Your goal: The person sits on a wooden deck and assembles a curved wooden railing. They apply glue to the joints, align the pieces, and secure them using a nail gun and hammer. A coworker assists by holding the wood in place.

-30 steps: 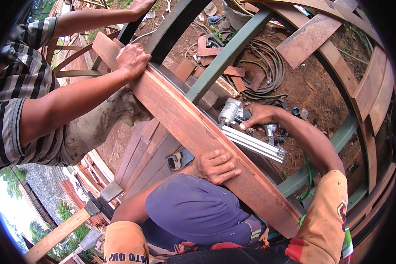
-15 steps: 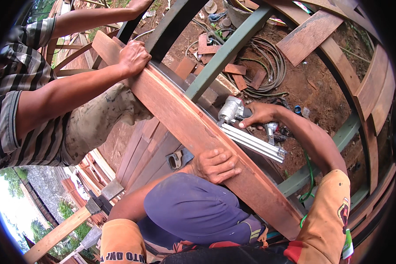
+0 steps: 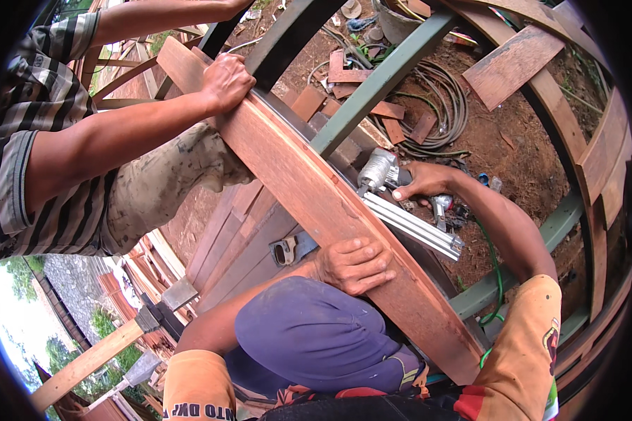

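A long reddish-brown wooden board [image 3: 288, 179] runs diagonally across the middle, from far left to near right. My left hand [image 3: 356, 266] is closed over its near part, fingers wrapped across the wood. On the board's far side my right hand [image 3: 428, 182] grips a silver nail gun [image 3: 379, 169] by its handle. The gun's nose rests at or very near the board's far edge, and its long pale magazine [image 3: 414, 226] points toward the near right. Exact contact at the nose cannot be made out. A co-worker's hand [image 3: 229, 83] clasps the board's far end.
Green metal beams [image 3: 383, 81] form a frame beyond the board. Coiled hose [image 3: 449, 116] and wood offcuts [image 3: 309, 103] lie on the dirt. A green air hose [image 3: 497, 274] hangs below my right arm. A handsaw [image 3: 286, 250] lies on planks [image 3: 239, 238] left of my knee.
The whole view has shifted slightly, so most things sit a little farther right. Both my hands and the co-worker's hand keep their holds; the nail gun stays beside the board.
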Available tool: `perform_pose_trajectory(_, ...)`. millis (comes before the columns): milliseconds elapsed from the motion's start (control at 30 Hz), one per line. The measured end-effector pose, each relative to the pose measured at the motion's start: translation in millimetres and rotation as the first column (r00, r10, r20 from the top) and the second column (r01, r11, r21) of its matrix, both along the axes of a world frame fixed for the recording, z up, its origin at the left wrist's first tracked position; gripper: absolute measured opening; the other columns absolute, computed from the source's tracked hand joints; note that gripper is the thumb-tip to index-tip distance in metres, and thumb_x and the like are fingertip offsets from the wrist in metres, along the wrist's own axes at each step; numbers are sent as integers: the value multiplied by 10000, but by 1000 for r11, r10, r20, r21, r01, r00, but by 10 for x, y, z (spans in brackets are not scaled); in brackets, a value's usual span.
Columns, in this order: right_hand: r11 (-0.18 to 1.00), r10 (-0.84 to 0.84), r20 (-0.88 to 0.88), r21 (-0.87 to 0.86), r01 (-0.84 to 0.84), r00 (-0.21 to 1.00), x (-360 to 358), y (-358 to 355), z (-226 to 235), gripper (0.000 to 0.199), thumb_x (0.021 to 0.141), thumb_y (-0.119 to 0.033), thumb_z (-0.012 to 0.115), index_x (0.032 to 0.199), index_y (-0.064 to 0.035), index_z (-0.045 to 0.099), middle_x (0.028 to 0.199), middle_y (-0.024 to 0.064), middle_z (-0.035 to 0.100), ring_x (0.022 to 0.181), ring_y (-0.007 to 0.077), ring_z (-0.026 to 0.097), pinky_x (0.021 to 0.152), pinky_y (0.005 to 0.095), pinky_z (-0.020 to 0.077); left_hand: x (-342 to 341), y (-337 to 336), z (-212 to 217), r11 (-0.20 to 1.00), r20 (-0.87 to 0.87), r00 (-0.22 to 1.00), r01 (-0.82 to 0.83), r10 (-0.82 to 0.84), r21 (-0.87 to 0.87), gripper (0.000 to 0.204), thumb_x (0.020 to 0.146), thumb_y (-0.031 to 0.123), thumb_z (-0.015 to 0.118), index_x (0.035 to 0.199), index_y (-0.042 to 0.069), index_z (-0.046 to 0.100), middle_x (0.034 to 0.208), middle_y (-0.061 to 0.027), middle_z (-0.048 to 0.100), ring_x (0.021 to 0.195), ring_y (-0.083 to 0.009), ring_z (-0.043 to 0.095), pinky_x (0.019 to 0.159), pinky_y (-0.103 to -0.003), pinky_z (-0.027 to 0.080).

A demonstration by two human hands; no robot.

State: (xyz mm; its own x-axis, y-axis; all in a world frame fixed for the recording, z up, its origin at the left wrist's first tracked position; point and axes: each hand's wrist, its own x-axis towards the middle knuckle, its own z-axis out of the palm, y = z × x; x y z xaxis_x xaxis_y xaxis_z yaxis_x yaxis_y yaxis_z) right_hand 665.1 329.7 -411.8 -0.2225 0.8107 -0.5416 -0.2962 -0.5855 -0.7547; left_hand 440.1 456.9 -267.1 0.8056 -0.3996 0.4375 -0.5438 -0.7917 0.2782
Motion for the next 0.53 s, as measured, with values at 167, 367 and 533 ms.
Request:
perform_pose_trajectory(167, 997, 44, 33, -63, -42, 998, 11, 64, 73, 481, 827, -375, 884, 1005, 18, 672, 729, 23, 645, 481, 111, 561, 415, 270, 435, 10, -2, 27, 999, -20, 1000, -24, 24, 32, 273, 809, 211, 845, 670, 137, 622, 913, -28, 740, 861, -161, 702, 707, -279, 498)
perform_pose_trajectory(367, 994, 75, -9, -74, -76, 997, 19, -44, -84, 530, 811, -434, 902, 1009, 3, 676, 687, 2, 627, 488, 95, 538, 413, 259, 423, -63, -12, -64, 999, -74, 997, -34, 34, -5, 65, 792, 193, 779, 810, 146, 739, 965, -12, 728, 909, -162, 680, 753, -268, 493)
perform_pose_trajectory(533, 981, 187, 43, -53, -185, 981, 148, -459, 87, 581, 756, -481, 937, 988, 8, 724, 640, 18, 634, 468, 109, 562, 398, 273, 421, -70, 9, -54, 1000, -93, 995, -18, 20, 21, 74, 834, 209, 797, 837, 143, 763, 979, -25, 743, 930, -168, 696, 753, -277, 497)
